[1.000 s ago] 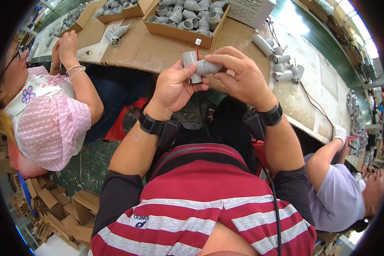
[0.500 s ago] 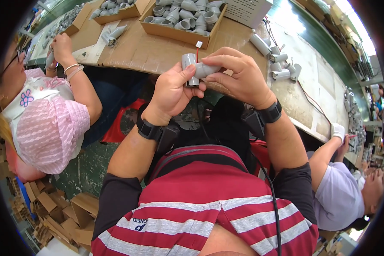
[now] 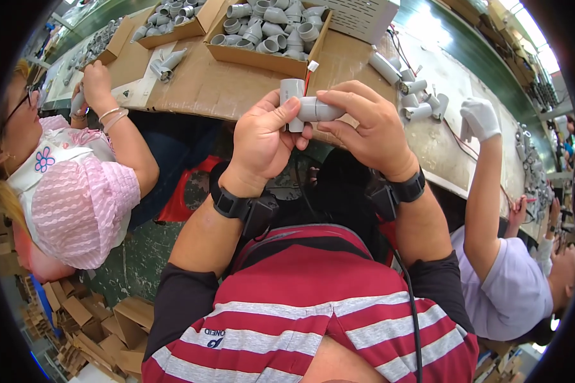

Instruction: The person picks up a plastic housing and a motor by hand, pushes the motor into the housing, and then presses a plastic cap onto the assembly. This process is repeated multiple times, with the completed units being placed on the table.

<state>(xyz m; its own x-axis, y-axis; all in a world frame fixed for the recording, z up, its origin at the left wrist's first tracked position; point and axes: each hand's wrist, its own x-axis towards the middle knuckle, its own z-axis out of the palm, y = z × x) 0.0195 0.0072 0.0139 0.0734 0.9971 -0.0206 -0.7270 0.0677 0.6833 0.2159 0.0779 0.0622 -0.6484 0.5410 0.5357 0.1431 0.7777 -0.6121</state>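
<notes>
My left hand (image 3: 255, 142) is closed around an upright grey plastic tube (image 3: 292, 88), its thumb pressed across the tube's side. A thin red wire with a white connector (image 3: 312, 66) sticks up behind the tube. Against that side lies a short grey pipe fitting (image 3: 324, 110), pointing right, so the two pieces form a sideways T. The thumb and fingers of my right hand (image 3: 374, 131) pinch the fitting's outer end. Where the pieces meet is partly covered by my left thumb. Both hands are just off the front edge of the table.
A cardboard box (image 3: 262, 59) of grey fittings stands on the cardboard-covered table (image 3: 191, 89). Loose grey tubes (image 3: 166, 65) lie left of it, several more tubes with wires (image 3: 417, 112) to the right. Co-workers sit on both sides; one raises a white-gloved hand (image 3: 481, 119) at right.
Both my hands have shifted slightly right with the joined pieces. The fitting shows more of its length as my right fingers sit farther out. The right co-worker's gloved hand has risen off the table.
</notes>
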